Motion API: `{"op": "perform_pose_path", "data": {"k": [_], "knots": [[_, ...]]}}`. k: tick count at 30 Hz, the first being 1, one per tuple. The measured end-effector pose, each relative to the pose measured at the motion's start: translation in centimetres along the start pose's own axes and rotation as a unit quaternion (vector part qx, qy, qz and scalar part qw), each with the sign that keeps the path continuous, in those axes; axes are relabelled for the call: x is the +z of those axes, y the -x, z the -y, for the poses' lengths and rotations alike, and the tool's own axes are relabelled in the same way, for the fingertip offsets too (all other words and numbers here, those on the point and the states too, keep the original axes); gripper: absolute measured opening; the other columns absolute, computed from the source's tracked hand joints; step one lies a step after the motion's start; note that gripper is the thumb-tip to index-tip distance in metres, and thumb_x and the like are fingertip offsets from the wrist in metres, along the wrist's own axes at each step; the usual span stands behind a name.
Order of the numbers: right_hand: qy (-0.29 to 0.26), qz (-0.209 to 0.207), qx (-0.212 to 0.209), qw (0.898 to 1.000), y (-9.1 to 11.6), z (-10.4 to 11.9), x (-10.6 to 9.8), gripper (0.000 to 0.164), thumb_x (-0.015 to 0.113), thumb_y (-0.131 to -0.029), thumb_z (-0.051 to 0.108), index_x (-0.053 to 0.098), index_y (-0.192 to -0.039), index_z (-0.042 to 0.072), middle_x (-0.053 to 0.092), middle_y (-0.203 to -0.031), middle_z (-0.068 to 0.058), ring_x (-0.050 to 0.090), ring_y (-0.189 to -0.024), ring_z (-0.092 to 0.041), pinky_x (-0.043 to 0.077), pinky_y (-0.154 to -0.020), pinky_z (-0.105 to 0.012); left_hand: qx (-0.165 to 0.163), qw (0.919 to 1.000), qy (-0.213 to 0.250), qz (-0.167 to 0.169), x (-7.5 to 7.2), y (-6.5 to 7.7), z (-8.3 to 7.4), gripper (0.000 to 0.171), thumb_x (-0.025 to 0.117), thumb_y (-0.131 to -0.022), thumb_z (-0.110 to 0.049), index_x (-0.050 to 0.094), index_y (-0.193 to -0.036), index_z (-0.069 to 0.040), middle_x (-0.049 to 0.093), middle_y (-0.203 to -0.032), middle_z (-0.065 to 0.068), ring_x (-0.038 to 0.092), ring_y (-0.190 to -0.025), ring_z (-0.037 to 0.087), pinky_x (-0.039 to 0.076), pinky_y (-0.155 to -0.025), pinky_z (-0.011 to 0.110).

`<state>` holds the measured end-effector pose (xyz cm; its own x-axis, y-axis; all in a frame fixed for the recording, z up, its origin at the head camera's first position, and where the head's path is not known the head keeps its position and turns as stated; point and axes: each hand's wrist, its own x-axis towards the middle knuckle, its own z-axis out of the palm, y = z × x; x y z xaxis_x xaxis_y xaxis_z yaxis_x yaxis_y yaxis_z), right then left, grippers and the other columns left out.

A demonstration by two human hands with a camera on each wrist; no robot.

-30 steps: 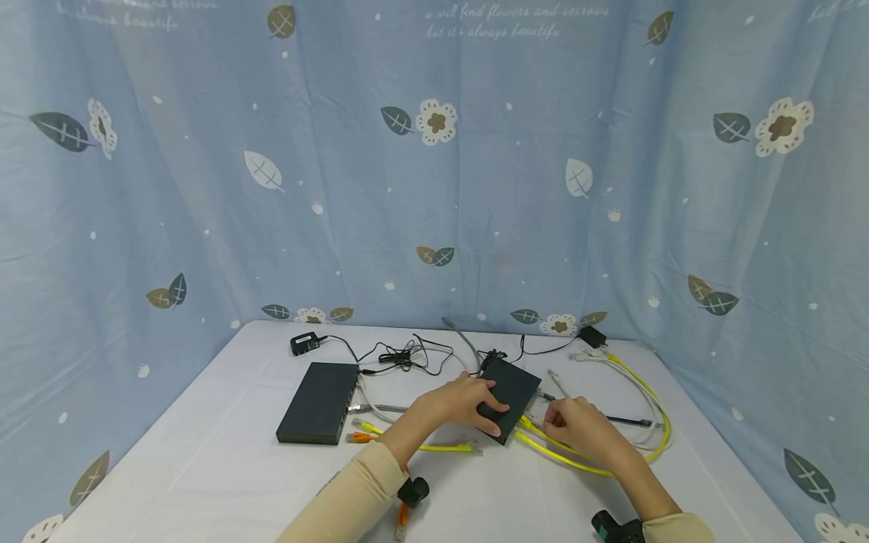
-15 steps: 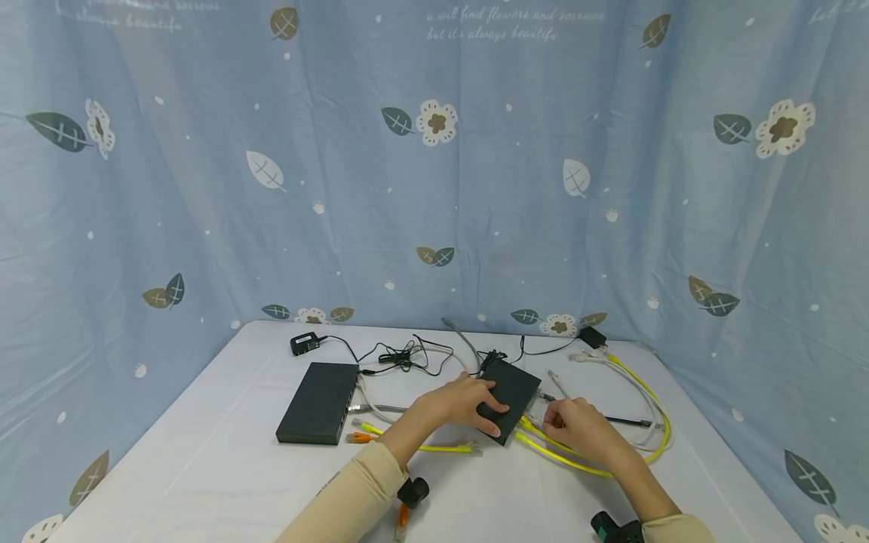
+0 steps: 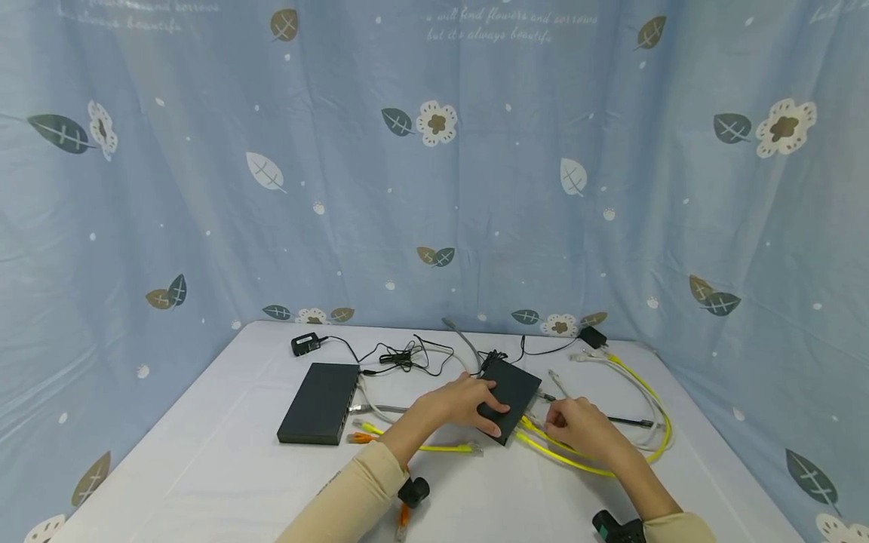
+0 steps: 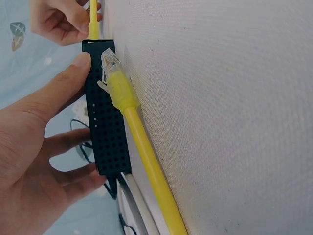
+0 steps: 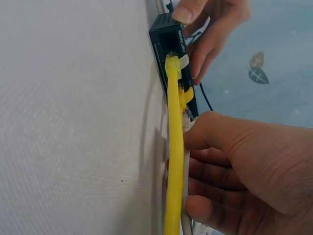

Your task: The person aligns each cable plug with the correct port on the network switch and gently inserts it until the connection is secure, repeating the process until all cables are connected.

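A small black network switch (image 3: 514, 392), marked MERCURY in the right wrist view, sits angled on the table. My left hand (image 3: 465, 400) grips it, thumb on the near edge and fingers across the top and far side. Two yellow network cables (image 5: 174, 147) are plugged into its port side. Beside them my right hand (image 3: 577, 426) pinches a white network cable (image 5: 186, 171) near its plug, right at the ports; the fingers partly hide that plug. In the left wrist view a loose yellow cable end with a clear plug (image 4: 117, 88) lies close to the vented side.
A larger black switch box (image 3: 317, 403) stands at left with grey and white cables on its port side. Power adapters (image 3: 305, 344) and tangled black cord (image 3: 400, 357) lie behind. Orange-ended cables (image 3: 361, 437) lie in front, and yellow and white cables (image 3: 661, 422) loop at right.
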<state>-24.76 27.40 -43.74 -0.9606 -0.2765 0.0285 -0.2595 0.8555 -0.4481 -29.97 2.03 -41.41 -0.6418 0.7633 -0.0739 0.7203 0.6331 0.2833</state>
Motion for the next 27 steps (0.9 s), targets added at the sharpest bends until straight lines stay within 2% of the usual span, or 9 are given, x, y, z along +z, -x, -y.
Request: {"op": "perform_pose_path", "data": {"k": [15, 22, 27], "knots": [[0.000, -0.007, 0.021, 1.000, -0.15, -0.20, 0.01, 0.009, 0.069, -0.086, 0.012, 0.067, -0.078, 0.016, 0.060, -0.065, 0.009, 0.053, -0.056, -0.007, 0.043, -0.051, -0.021, -0.001, 1.0000, -0.003, 0.000, 0.05, -0.21, 0.09, 0.049, 0.074, -0.083, -0.048, 0.065, -0.129, -0.035, 0.053, -0.146, -0.001, 0.034, -0.147, 0.018, 0.019, -0.121, 0.056], [-0.001, -0.008, 0.006, 1.000, -0.08, -0.09, 0.03, 0.009, 0.070, -0.085, 0.010, 0.067, -0.078, 0.014, 0.060, -0.064, 0.009, 0.052, -0.055, -0.007, 0.043, -0.050, -0.021, 0.003, 1.0000, -0.002, -0.002, 0.26, -0.27, 0.29, 0.049, 0.073, -0.083, -0.049, 0.064, -0.130, -0.036, 0.053, -0.146, -0.002, 0.033, -0.148, 0.018, 0.018, -0.121, 0.056], [-0.001, -0.008, 0.020, 1.000, -0.16, -0.18, 0.19, 0.010, 0.070, -0.085, 0.011, 0.066, -0.078, 0.016, 0.059, -0.063, 0.009, 0.052, -0.054, -0.007, 0.043, -0.049, -0.021, 0.001, 0.9999, -0.009, -0.007, 0.24, -0.15, 0.07, 0.050, 0.073, -0.083, -0.052, 0.065, -0.129, -0.036, 0.053, -0.146, -0.001, 0.035, -0.147, 0.018, 0.020, -0.121, 0.056]]}}
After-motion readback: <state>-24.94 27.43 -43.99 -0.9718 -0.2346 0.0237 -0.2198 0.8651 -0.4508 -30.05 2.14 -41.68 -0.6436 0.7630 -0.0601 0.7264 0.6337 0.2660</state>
